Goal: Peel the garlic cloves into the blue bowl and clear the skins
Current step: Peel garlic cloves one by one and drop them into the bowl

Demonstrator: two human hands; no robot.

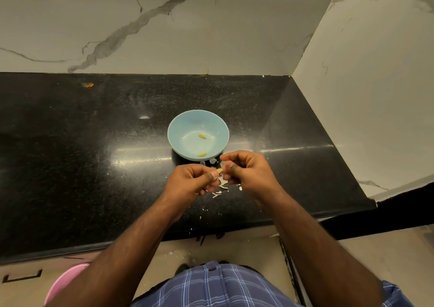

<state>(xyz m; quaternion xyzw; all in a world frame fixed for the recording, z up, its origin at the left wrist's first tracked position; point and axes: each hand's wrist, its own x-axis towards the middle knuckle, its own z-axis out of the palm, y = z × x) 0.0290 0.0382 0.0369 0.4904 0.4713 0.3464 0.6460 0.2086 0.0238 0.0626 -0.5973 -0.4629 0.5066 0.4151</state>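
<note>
1. A clove [219,171] is held just above the counter [94,165], between the 2 hands and just in front of the bowl [178,128].
2. The left hand [192,180] has its fingers curled and pinches the clove between thumb and fingertips, so only the pale yellow tip shows.
3. The right hand [246,172] is also curled, its fingertips meeting the clove's end from the other side; whether it grips the clove itself or a bit of skin, I cannot tell.
4. The blue bowl stands upright on the counter, just beyond the hands, with 2 peeled cloves inside: 1 [202,136] near the middle, 1 [202,153] by the near wall.
5. Skins [220,188] lie scattered on the counter under and around the hands, with small flecks reaching toward the counter's front edge.
6. The counter is black and speckled, and it meets white marble-look walls [211,24] behind and to the right.
7. At the bottom, a blue plaid shirt [211,288] shows between the forearms, and the edge of a pink tub [63,283] sits low at the left, below the counter.
</note>
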